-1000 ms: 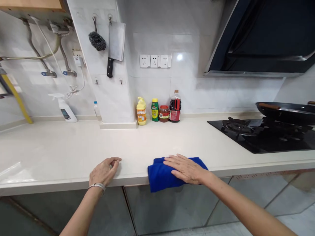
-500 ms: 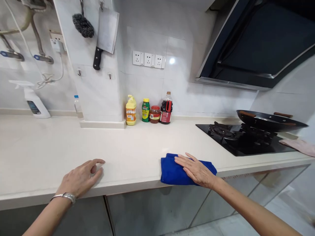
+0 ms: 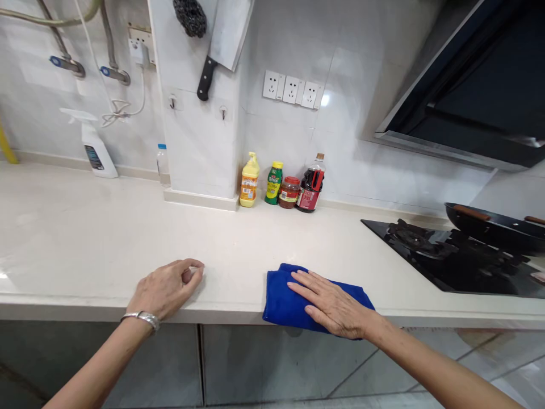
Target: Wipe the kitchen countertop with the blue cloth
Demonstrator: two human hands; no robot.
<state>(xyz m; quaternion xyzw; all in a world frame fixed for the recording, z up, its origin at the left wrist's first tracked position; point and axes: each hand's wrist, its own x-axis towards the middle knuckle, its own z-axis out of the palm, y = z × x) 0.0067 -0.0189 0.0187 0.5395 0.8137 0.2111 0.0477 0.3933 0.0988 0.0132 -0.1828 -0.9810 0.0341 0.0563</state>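
Cloth (image 3: 283,295), blue and folded, lay at the front edge of the counter (image 3: 85,227), and its near side hung a little over that edge. The counter was the largest thing, pale and long, running from the left side to the stove (image 3: 451,261) on the right. Above the stove hung a dark hood (image 3: 477,96). A black wok (image 3: 494,227) stood on the far burner.

The right hand (image 3: 332,307) lay flat on the cloth with the fingers stretched and slightly spread, palm down, gripping nothing. The left hand (image 3: 166,287) rested on the bare counter near the front edge, well to the left of the cloth; its fingers were loosely curled, thumb tip close to the forefinger, and it held nothing. A metal bracelet (image 3: 142,318) sat on the left wrist.

At the back edge, against the wall, stood a spray bottle (image 3: 96,147) on the left. Near the middle were four containers in a row: a yellow bottle (image 3: 249,182), a green bottle (image 3: 273,183), a red jar (image 3: 290,192) and a dark bottle (image 3: 311,184). On the wall above them hung a cleaver (image 3: 223,40) and a scrubber (image 3: 190,16), and to their right were three sockets (image 3: 290,90).
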